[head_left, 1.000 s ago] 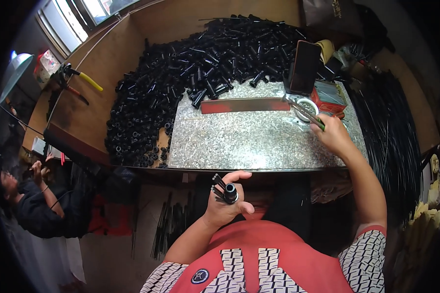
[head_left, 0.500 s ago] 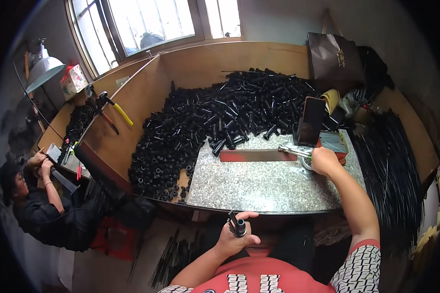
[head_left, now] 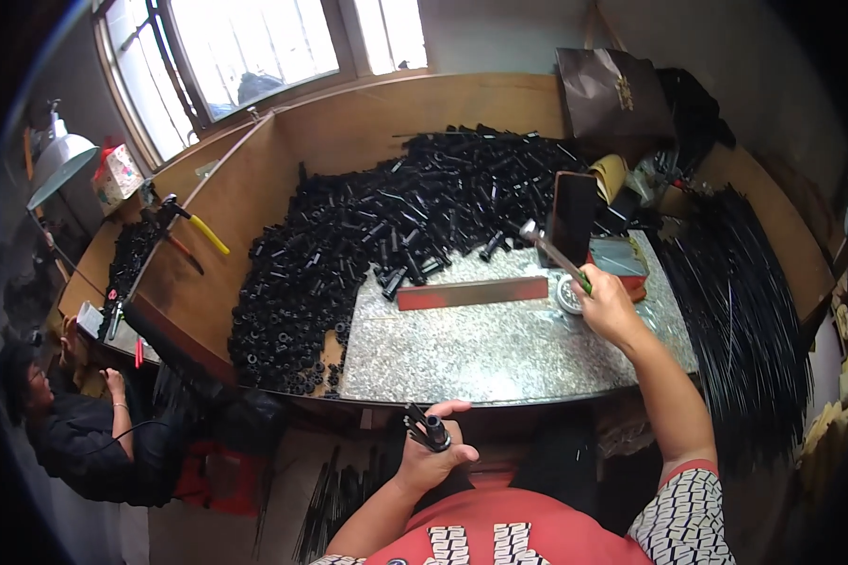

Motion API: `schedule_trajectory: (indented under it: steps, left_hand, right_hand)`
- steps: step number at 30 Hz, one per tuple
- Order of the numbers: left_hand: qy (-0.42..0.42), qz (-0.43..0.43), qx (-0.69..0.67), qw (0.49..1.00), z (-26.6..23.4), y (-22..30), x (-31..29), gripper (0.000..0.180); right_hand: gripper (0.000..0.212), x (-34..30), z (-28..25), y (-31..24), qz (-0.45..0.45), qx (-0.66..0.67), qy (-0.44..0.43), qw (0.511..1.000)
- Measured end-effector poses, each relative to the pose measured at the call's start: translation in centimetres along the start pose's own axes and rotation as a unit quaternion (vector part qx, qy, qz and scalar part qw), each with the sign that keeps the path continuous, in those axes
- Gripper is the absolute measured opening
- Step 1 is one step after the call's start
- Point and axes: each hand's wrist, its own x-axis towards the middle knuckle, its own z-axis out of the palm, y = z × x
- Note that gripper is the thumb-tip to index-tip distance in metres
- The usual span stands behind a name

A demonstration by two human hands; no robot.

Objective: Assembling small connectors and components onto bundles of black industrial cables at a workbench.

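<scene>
The left hand point(head_left: 431, 457) was clamped around a black tube assembly point(head_left: 426, 430) below the metal-topped bench point(head_left: 499, 353), while the right hand point(head_left: 610, 308) gripped a raised hammer point(head_left: 554, 254), best swung squarely.

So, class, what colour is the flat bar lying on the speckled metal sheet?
Red, the flat bar shows best in the head view, left of the right hand.
</scene>
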Motion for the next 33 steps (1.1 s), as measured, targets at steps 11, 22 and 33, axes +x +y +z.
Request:
schedule_trajectory:
  steps: [11,22,33]
  left_hand:
    - [-0.042,0.027,0.116,0.992,2.1,1.2,0.8,0.084]
    - [0.019,0.028,0.083,0.996,2.1,1.3,0.2,0.078]
    - [0.031,0.05,0.095,0.994,2.1,1.1,0.0,0.074]
  right_hand:
    - [0.017,-9.1,4.4,-7.2,0.135,0.669,-0.179,0.708]
    - [0.012,-11.9,6.4,-10.8,0.075,0.622,-0.159,0.763]
    - [0.011,-11.9,7.2,-11.0,0.033,0.534,-0.122,0.836]
